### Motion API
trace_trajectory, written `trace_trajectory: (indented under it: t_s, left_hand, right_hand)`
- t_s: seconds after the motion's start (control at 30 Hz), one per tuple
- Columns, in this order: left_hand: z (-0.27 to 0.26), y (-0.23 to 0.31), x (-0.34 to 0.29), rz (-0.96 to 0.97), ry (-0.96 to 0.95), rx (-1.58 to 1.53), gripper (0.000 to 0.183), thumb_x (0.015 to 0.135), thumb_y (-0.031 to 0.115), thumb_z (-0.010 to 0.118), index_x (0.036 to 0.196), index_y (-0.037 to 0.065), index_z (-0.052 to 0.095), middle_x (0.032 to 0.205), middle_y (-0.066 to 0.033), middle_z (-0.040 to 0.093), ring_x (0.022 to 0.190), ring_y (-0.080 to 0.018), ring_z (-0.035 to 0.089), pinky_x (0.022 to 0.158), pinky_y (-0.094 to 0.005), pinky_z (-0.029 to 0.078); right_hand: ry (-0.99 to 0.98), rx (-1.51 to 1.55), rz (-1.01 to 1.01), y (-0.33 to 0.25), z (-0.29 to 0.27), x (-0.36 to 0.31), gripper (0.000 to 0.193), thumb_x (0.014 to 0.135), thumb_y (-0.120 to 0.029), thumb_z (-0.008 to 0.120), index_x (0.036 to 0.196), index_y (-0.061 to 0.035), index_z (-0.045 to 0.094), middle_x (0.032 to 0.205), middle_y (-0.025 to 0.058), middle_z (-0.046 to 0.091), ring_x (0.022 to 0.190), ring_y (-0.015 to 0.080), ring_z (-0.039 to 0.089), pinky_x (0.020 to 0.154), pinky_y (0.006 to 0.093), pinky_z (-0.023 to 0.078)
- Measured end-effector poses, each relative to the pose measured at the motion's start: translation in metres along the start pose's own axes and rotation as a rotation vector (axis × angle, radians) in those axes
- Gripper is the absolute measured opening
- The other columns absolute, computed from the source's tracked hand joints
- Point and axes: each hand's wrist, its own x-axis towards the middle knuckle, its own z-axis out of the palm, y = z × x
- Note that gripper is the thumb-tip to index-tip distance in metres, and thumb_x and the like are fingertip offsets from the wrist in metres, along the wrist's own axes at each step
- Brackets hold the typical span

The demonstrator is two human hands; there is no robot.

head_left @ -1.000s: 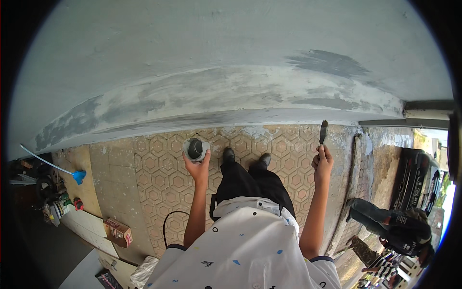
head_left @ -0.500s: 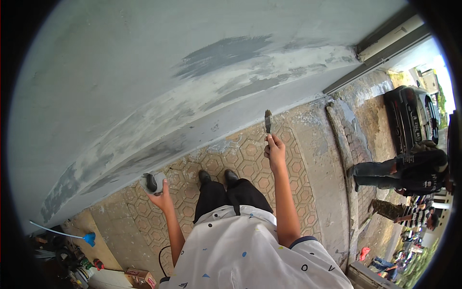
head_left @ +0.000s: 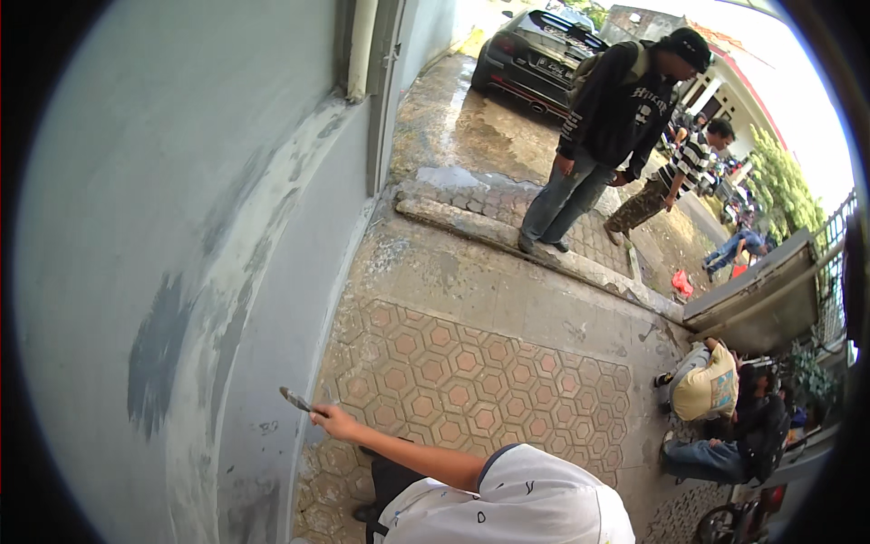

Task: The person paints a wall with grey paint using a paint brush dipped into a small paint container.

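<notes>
A paintbrush [head_left: 294, 399] with a dark handle is gripped in my right hand [head_left: 335, 422], its bristle end pointing up and left. My arm reaches out leftward, so the brush is seen against the lower edge of the wall [head_left: 100, 227]; whether it touches cannot be told. The grey-blue wall carries a darker grey painted patch [head_left: 159, 354] and a pale, streaky band [head_left: 204, 363] with uneven grey smears. My left hand is out of the picture.
Hexagon-patterned paving [head_left: 480, 381] lies underfoot, bounded by a raised concrete kerb [head_left: 535, 256]. Beyond it stand a person in a black hoodie [head_left: 625, 104], a person in a striped shirt [head_left: 689, 163] and a dark car [head_left: 535, 63]. Others sit by a metal gate [head_left: 752, 290] at right.
My view has swung to the right, toward the car and the people. The left hand with its cup has left the picture. My right hand still grips the brush, now lower and further left.
</notes>
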Motion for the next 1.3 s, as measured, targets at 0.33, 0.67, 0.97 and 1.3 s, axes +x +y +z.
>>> trace_trajectory:
  t_s: [0.33,0.67,0.97,1.3]
  left_hand:
    - [0.065,0.055,0.051,-0.109,-0.21,-0.284,0.048,0.074,0.008,0.067,0.114,-0.009,0.046,0.101,-0.0188,0.054,0.087,-0.026,0.053,0.078,-0.038,0.045]
    - [-0.05,0.035,0.045,-0.269,0.046,-0.305,0.066,0.065,0.009,0.074,0.12,-0.008,0.042,0.117,-0.0194,0.049,0.103,-0.0255,0.052,0.089,-0.0337,0.04]
    - [-0.141,0.007,0.029,-0.411,0.191,-0.341,0.068,0.064,0.005,0.074,0.122,-0.007,0.04,0.116,-0.0173,0.049,0.101,-0.0234,0.052,0.087,-0.0325,0.042]
    - [-0.171,-0.005,0.027,-0.428,0.454,-0.093,0.059,0.07,0.004,0.07,0.121,-0.005,0.041,0.115,-0.0162,0.05,0.099,-0.0232,0.052,0.087,-0.0322,0.041]
  right_hand:
    - [0.049,-0.014,-0.117,-0.011,0.013,-0.029,0.032,0.089,-0.026,0.05,0.106,-0.0006,0.055,0.075,0.0017,0.054,0.071,0.0119,0.048,0.067,0.0271,0.041]
    - [-0.04,-0.004,0.206,0.033,0.085,-0.107,0.025,0.089,-0.024,0.051,0.104,-0.005,0.056,0.069,-0.0011,0.049,0.042,0.0049,0.036,0.036,0.0219,0.027]
    - [0.046,-0.259,-0.296,0.013,0.164,-0.104,0.025,0.086,-0.024,0.058,0.091,0.0006,0.055,0.067,0.0035,0.059,0.05,0.0086,0.05,0.046,0.025,0.039]
    - [0.361,-0.613,-0.642,-0.133,0.213,0.087,0.036,0.085,-0.013,0.051,0.119,-0.0035,0.049,0.079,0.0222,0.059,0.075,0.0365,0.058,0.068,0.0445,0.044]
